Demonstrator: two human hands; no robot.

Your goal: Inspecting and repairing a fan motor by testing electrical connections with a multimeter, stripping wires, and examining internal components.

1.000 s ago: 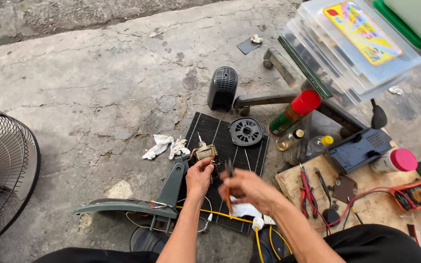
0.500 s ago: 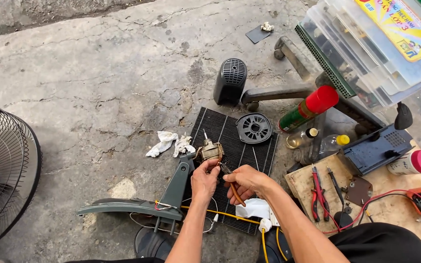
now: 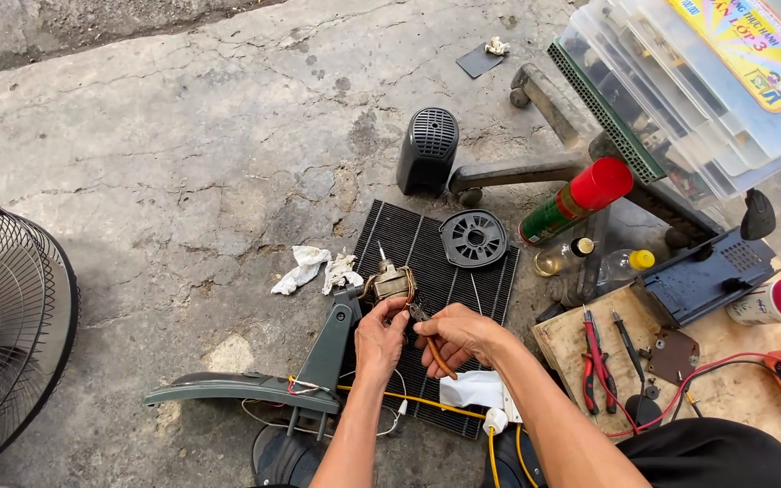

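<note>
A small fan motor (image 3: 392, 285) with a thin shaft sticking up sits on top of a grey fan stand (image 3: 323, 348), just above both hands. The left hand (image 3: 380, 339) reaches up to it, fingers closed against its lower edge. The right hand (image 3: 456, 333) is right beside the left, nearly touching it, and is clamped on a screwdriver (image 3: 434, 348) with an orange-brown handle; the tip points up toward the motor, though where it meets the motor is too small to tell.

Under the hands lies a dark ribbed mat (image 3: 436, 298). On its far corner, beyond the right hand, rests a round black fan cover (image 3: 473, 238). A yellow wire (image 3: 418, 399) runs across the mat below the wrists, near a folded white cloth (image 3: 474, 389). To the left of the left hand lie crumpled white rags (image 3: 315, 269) on the concrete floor (image 3: 183, 136).

Farther out on the right, a green spray can (image 3: 571, 201) with a red cap lies tilted, and red-handled pliers (image 3: 597, 361) rest on a wooden board (image 3: 725, 380). Well off to the left stands a wire fan guard (image 3: 2, 334).
</note>
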